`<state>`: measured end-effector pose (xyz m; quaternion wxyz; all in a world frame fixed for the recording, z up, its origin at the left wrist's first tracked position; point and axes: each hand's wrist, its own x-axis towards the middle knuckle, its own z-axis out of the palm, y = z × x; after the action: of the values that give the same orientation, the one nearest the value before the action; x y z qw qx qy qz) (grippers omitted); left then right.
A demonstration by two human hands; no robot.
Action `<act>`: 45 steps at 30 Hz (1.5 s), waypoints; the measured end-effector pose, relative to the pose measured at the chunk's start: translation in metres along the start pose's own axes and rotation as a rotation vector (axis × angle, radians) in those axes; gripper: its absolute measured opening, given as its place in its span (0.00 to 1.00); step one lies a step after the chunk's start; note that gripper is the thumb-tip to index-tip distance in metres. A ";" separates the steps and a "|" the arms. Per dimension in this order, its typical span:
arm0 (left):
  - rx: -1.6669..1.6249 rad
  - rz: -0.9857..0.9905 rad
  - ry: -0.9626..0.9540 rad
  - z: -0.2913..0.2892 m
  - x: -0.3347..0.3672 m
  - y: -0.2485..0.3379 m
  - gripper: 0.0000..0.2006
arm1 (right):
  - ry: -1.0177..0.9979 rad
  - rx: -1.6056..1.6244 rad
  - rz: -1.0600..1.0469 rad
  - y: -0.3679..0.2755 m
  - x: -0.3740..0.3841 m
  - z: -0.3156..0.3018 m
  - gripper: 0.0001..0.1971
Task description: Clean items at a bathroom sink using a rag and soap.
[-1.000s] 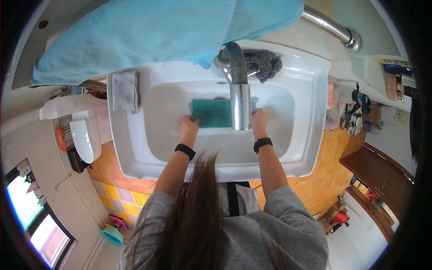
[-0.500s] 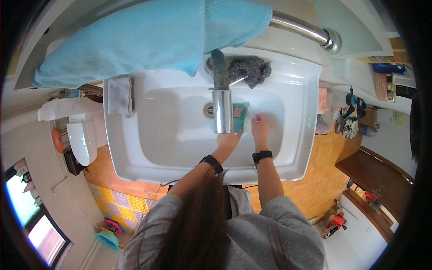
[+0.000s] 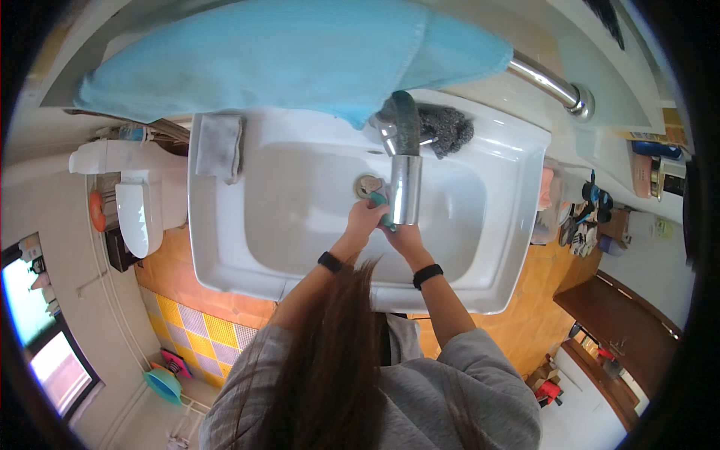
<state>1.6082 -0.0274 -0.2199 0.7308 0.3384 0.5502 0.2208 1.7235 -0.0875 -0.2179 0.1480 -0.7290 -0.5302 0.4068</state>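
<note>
Inside the white sink (image 3: pixel 300 262), my left hand (image 3: pixel 366 219) is closed on a small green cloth-like piece (image 3: pixel 377 199), bunched near the drain (image 3: pixel 368 186). Whether it is a cloth or a soft packet I cannot tell. My right hand (image 3: pixel 407 238) is just to the right, below the tap's end, its fingers closed at the lower end of the green piece. The chrome tap (image 3: pixel 406 191), with a grey covering on its neck, hides part of that hand. No running water can be made out.
A dark grey mesh scrubber (image 3: pixel 448 131) lies behind the tap on the sink's back ledge. A folded grey cloth (image 3: pixel 219 148) rests on the left rim. Above the back edge hangs a blue towel (image 3: pixel 285 67) on a metal rail (image 3: pixel 551 79). A toilet (image 3: pixel 139 217) stands left.
The green piece went from lying spread out to bunched in my hands, farther left. My right hand moved left to meet it. The whole view shifted, so the sink sits further right.
</note>
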 end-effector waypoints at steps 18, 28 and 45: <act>-0.356 -0.004 0.250 -0.153 -0.100 0.059 0.06 | 0.778 -0.158 -0.185 -0.159 0.140 0.038 0.33; -0.333 -0.136 0.181 -0.175 -0.130 0.038 0.06 | 0.401 0.256 -0.546 -0.197 0.142 0.088 0.23; -0.345 -0.116 0.216 -0.216 -0.158 0.014 0.06 | 0.003 0.380 -0.372 -0.166 0.092 0.146 0.33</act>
<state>1.3559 -0.0736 -0.1421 0.7261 0.1505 0.5979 0.3044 1.5154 0.0282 -0.2420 0.3555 -0.5787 -0.5689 0.4637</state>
